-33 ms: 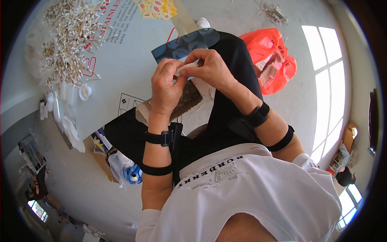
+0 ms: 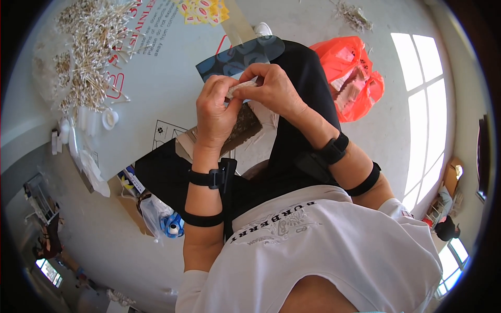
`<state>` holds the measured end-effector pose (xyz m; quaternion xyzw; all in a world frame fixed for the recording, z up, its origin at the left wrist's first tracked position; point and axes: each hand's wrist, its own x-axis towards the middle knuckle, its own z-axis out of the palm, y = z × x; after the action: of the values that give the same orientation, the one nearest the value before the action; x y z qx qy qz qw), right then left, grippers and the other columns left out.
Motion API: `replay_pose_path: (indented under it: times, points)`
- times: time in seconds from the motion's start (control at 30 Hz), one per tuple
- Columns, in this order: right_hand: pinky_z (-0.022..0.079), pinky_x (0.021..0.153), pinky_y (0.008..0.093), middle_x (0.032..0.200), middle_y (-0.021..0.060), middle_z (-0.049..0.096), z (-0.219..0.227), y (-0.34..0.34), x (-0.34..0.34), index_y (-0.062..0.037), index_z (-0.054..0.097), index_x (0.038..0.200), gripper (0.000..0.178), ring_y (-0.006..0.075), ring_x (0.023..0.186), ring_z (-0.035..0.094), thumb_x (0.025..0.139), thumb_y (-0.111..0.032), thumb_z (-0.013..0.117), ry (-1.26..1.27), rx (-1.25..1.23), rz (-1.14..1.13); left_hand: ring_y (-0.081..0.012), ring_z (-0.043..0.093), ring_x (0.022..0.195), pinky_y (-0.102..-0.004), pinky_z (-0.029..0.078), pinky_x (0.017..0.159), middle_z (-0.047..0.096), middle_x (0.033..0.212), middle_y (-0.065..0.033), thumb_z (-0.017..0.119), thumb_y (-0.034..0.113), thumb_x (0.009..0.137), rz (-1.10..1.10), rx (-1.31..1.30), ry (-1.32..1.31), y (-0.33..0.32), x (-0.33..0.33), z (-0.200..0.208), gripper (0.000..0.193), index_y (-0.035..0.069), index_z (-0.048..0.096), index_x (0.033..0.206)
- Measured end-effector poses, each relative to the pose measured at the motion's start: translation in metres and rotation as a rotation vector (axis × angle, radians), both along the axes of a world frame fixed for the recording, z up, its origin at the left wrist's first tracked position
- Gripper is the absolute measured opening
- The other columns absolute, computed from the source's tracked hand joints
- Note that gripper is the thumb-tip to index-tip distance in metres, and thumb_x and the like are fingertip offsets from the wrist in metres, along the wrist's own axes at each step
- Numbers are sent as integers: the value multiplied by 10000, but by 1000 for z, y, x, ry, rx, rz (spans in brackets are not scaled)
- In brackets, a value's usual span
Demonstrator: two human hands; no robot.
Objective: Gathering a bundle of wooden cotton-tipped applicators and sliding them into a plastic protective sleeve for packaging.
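Observation:
My left hand (image 2: pixel 215 112) and my right hand (image 2: pixel 272 89) meet over my lap. Fingers and thumbs of both are closed on a small whitish ridged piece (image 2: pixel 239 91), mostly covered by the fingertips, so its kind stays unclear. Under the hands, partly hidden by the left one, a cardboard box (image 2: pixel 241 142) with a mottled brown inner side rests between my legs. Just beyond the fingers lies a dark blue see-through sheet (image 2: pixel 229 58) with rounded patterns, reaching from the table to my thigh.
A heap of cotton swabs (image 2: pixel 91 57) covers the far left of the grey table (image 2: pixel 151 94). Near it stand clear tubes and a round white lid (image 2: pixel 109 119). Yellow stickers (image 2: pixel 204 11) lie at the back. On the floor at right, a red plastic bag (image 2: pixel 371 86) holds pinkish pieces.

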<state>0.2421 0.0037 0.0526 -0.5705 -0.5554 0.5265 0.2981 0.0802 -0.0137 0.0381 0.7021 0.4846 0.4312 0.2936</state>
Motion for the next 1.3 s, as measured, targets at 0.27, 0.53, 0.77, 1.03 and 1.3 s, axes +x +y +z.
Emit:
replay_pose_path:
  times: [0.27, 0.53, 0.77, 1.03, 1.3]
  points:
    - [464, 594, 281, 844, 55, 635, -1, -8, 10, -32, 677, 956, 247, 149, 693, 591, 729, -94, 753, -38, 358, 85, -259, 646, 765, -333, 540, 659, 633, 919, -107, 701, -91, 708, 4, -9, -35, -5, -4, 5, 288, -3, 606, 964]
    - [544, 671, 355, 926, 103, 641, 3, -9, 6, -57, 652, 934, 254, 303, 812, 652, 689, -70, 717, -333, 759, 172, -321, 632, 793, -377, 533, 672, 630, 895, -123, 642, -81, 677, -26, 57, 93, -4, -8, 4, 289, 1, 600, 951]
    - [537, 661, 372, 869, 95, 634, -5, -9, 8, -37, 627, 873, 209, 308, 811, 643, 685, -77, 709, -369, 752, 202, -330, 615, 787, -403, 521, 683, 622, 874, -115, 648, -72, 659, -12, 92, 124, -3, -6, -1, 255, 7, 592, 895]
    - [538, 703, 386, 894, 130, 630, -1, -6, 14, -15, 619, 899, 236, 339, 826, 634, 677, -34, 695, -248, 742, 222, -329, 620, 853, -396, 525, 729, 619, 913, -128, 665, -66, 652, -53, 90, 108, 0, -4, 9, 290, 6, 615, 928]
    - [537, 725, 390, 926, 141, 634, -10, -4, 17, -4, 616, 918, 259, 350, 834, 633, 668, 9, 683, -175, 749, 261, -313, 607, 808, -396, 509, 690, 608, 869, -100, 684, -64, 643, -41, 110, 124, 1, 0, 2, 265, 7, 593, 882]
